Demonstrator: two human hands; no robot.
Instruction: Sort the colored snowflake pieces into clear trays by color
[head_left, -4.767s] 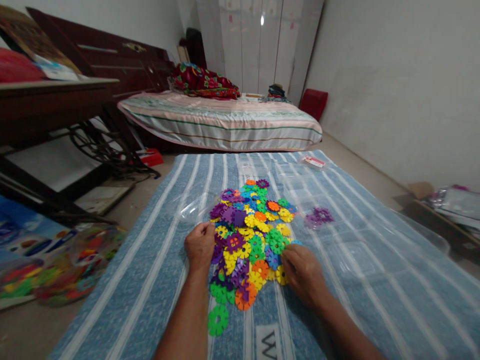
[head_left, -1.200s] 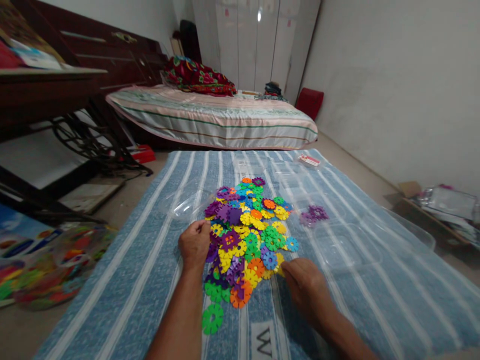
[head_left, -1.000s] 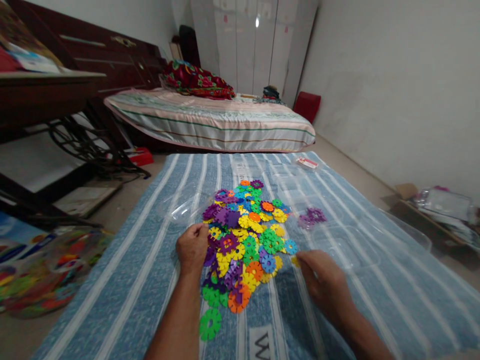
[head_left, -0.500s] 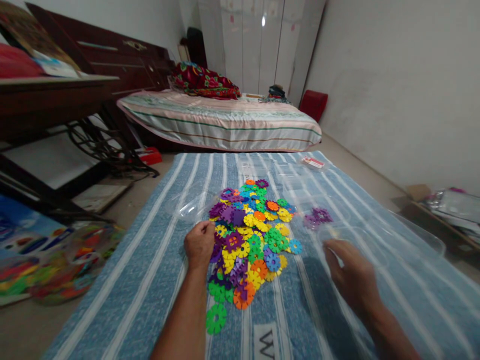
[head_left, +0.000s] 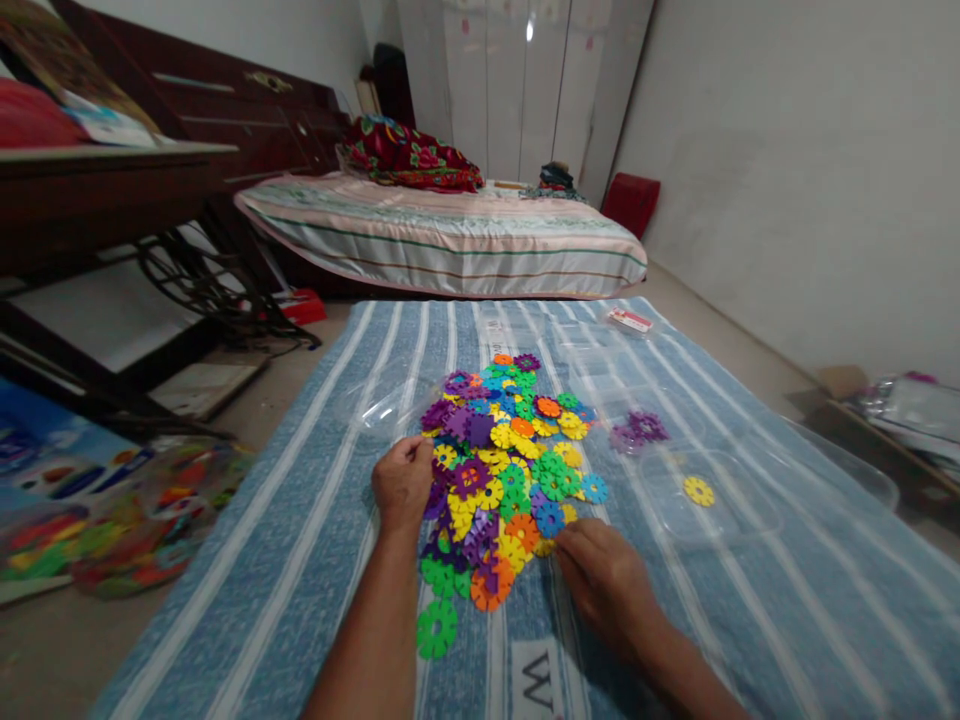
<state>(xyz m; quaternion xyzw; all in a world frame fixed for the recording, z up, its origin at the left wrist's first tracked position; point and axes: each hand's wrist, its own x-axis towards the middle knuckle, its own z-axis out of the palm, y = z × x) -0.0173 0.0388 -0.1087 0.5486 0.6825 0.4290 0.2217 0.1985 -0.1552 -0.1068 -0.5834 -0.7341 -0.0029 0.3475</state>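
Observation:
A heap of notched plastic building discs (head_left: pixel 514 480) in purple, yellow, green, orange and blue lies on the striped cloth. My left hand (head_left: pixel 401 485) rests against its left edge, fingers curled closed; whatever they may hold is hidden. At the heap's lower right edge, my right hand (head_left: pixel 604 570) has its thumb and fingers pinched at a yellow disc (head_left: pixel 545 547), mostly covered by other pieces and the fingertips. A single yellow disc (head_left: pixel 699 490) lies in a clear plastic tray (head_left: pixel 667 520) on the right. Purple pieces (head_left: pixel 641 428) lie in another clear container behind it.
More clear containers stand left of the heap (head_left: pixel 382 410) and behind it. A small red-and-white packet (head_left: pixel 630 321) lies at the far right corner. Beyond the table is a bed (head_left: pixel 450 240); a treadle sewing table (head_left: pixel 112 160) and bags of colourful pieces (head_left: pixel 150 520) are at the left.
My right hand has moved left from the clear tray to the heap's lower right edge. The yellow disc in the tray is now in plain sight. My left hand has stayed in place.

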